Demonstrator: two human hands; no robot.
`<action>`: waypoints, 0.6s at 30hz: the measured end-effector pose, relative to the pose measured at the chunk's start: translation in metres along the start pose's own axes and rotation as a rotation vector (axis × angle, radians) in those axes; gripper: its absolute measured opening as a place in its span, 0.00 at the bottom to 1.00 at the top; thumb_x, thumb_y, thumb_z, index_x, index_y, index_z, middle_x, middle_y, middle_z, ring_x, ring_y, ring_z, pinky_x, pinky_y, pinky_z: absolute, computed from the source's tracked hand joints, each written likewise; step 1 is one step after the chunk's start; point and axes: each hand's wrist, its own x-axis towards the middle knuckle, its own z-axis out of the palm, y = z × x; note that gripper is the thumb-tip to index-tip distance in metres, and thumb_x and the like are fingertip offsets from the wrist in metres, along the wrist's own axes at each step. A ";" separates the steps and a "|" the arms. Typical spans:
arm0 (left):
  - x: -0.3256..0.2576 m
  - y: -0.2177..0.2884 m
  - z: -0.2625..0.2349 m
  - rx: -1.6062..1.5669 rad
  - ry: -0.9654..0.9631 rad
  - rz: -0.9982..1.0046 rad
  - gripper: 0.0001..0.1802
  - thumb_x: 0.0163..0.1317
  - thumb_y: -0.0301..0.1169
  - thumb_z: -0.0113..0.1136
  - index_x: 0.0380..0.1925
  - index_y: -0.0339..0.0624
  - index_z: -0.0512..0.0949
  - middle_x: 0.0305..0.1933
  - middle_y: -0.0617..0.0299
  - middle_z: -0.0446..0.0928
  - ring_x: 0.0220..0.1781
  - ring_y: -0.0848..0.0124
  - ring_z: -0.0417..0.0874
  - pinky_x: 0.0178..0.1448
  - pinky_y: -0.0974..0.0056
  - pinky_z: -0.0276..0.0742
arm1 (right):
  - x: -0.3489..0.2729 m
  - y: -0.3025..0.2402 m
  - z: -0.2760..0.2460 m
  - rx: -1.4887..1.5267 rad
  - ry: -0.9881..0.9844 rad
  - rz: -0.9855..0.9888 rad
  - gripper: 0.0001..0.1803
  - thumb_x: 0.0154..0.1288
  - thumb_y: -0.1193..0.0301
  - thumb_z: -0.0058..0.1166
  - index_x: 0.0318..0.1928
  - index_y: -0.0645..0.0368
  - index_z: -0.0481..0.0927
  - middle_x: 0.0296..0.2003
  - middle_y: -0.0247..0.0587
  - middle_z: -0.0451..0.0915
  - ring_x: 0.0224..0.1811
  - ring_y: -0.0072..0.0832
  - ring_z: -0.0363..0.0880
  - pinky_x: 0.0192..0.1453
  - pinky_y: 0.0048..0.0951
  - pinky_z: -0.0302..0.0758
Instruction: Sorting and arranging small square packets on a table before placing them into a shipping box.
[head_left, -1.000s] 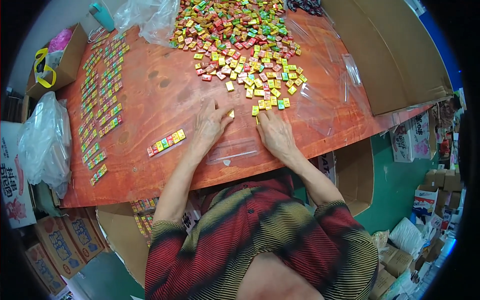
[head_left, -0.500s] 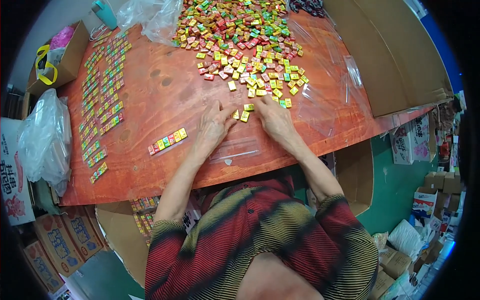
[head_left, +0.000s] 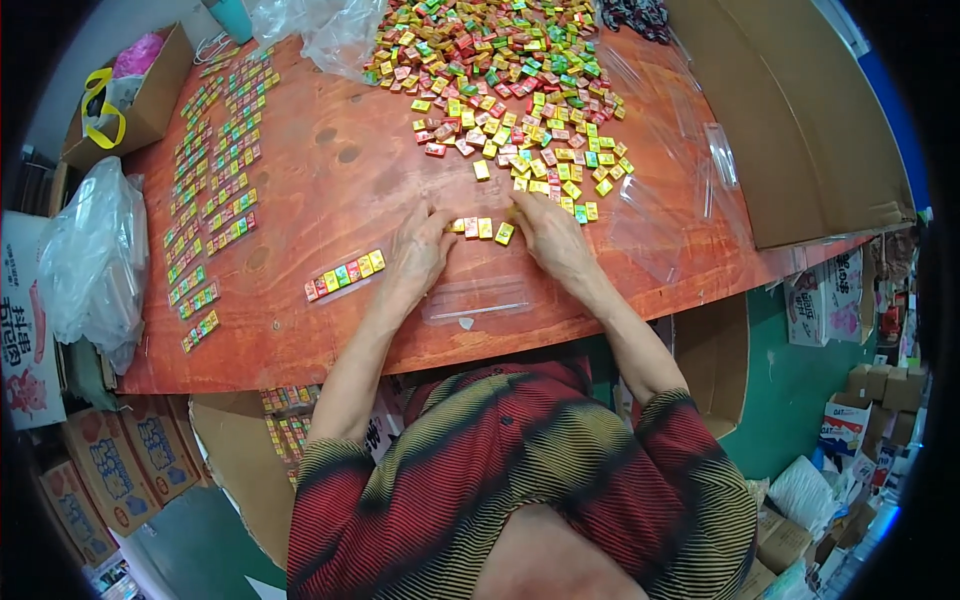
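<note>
Between my hands on the red-brown wooden table lies a short row of small candy-sized boxes (head_left: 471,227), yellow and red. A yellow box (head_left: 458,226) at the row's left end sits between the thumb and fingers of my left hand (head_left: 420,246). At the right end, another yellow box (head_left: 504,234) lies slightly askew. My right hand (head_left: 553,238) bends over the near edge of the loose pile (head_left: 490,60), thumb and fingertips close together; what they grip is mostly hidden. Nearer me lies a clear plastic tray (head_left: 478,300).
Left of my left arm, a filled strip of boxes (head_left: 345,275) lies on the table. Many more filled strips (head_left: 232,190) form columns at the far left. A large cardboard box (head_left: 790,120) stands at right; clear plastic sleeves (head_left: 645,225) lie beside the pile.
The loose boxes between my hands now form a row. My left hand has closed in on its left end. The whole view has shifted slightly.
</note>
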 end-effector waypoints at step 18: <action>-0.009 -0.006 -0.019 -0.049 -0.103 -0.045 0.20 0.47 0.26 0.63 0.43 0.40 0.72 0.37 0.53 0.69 0.39 0.55 0.74 0.43 0.57 0.71 | 0.004 -0.038 0.018 -0.081 0.077 0.034 0.12 0.55 0.72 0.52 0.42 0.57 0.73 0.34 0.44 0.72 0.32 0.40 0.75 0.32 0.37 0.73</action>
